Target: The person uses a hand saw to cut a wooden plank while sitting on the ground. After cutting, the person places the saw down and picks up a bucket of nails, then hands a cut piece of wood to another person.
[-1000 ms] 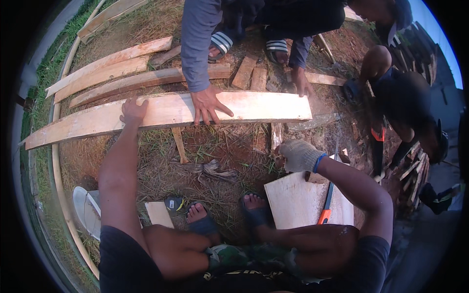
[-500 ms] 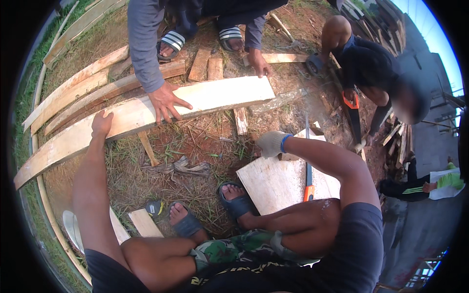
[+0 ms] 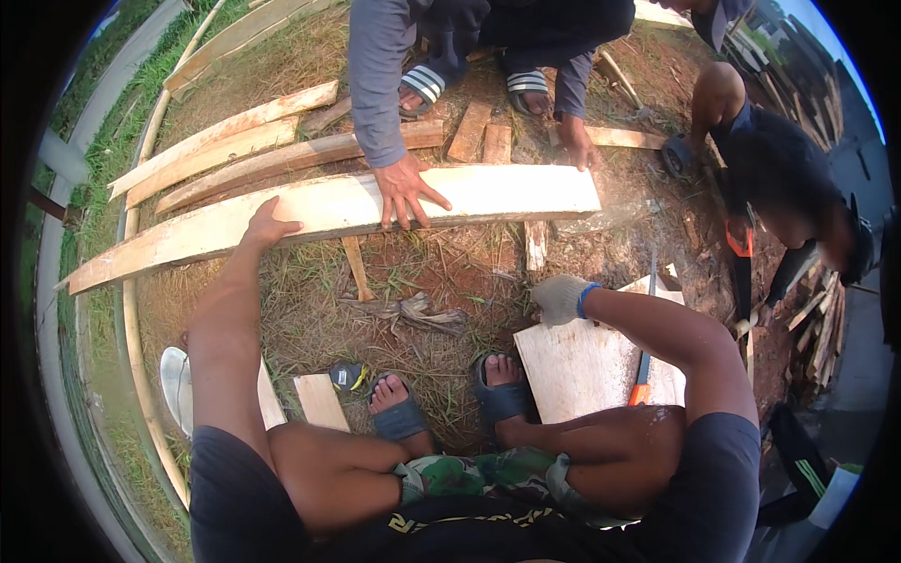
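Observation:
A long pale wooden plank lies across the ground in front of me. My left hand grips its near edge left of the middle, thumb spread over the top face. Another person's bare hands press on the same plank, one near the middle and one at its right end. My right hand, in a pale knitted glove, is curled above the corner of a flat wooden board, apart from the plank; its fingertips are hidden. Beside it, a handsaw with an orange handle lies on the sawdust-covered board.
A tape measure sits by my left foot, near a short wood offcut. More planks lie beyond the long one. At right another person crouches near an orange-handled saw. Scrap wood is piled farther right.
The whole view has shifted, so the scene sits farther right. My left hand and the other person's hands remain on the plank. My gloved hand has moved slightly left, away from the saw.

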